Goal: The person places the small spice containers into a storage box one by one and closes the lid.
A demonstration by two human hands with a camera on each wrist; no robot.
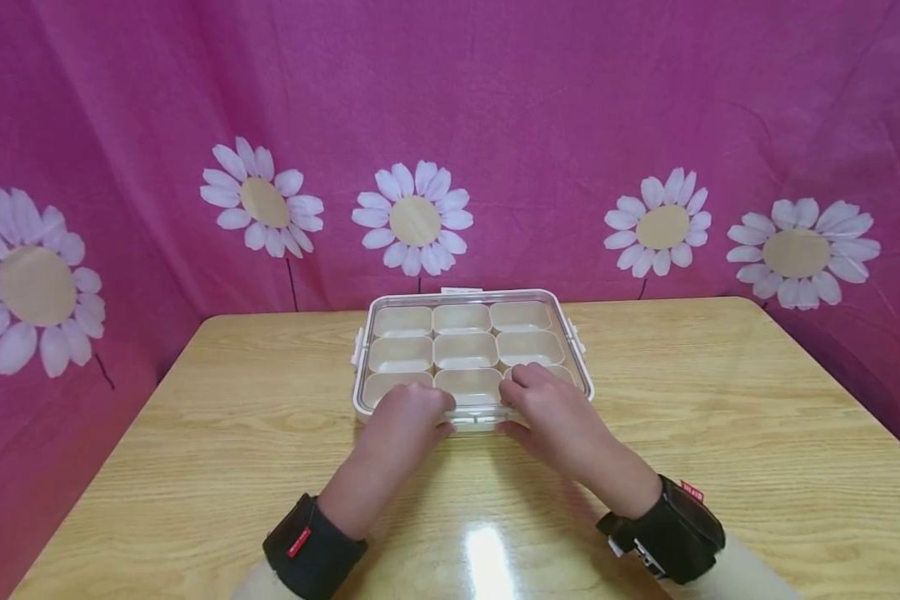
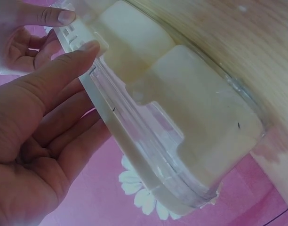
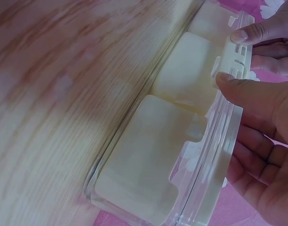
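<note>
A clear lidded storage box (image 1: 466, 351) with cream compartment cups in rows lies on the table in the head view. My left hand (image 1: 408, 417) grips its front edge left of the middle, and my right hand (image 1: 551, 412) grips the same edge to the right. Both wrist views show the thumbs against the front latch (image 2: 74, 38), with the other fingers bent over the lid's rim (image 3: 207, 207). The lid sits on the box. From the head view, the hands partly cover the front row of cups.
The wooden table (image 1: 270, 417) extends to both sides of the box. Behind it hangs a pink cloth (image 1: 525, 150) with white daisies. Side latches (image 1: 357, 347) stick out at the box's left and right. Black bands (image 1: 315, 546) are strapped round both wrists.
</note>
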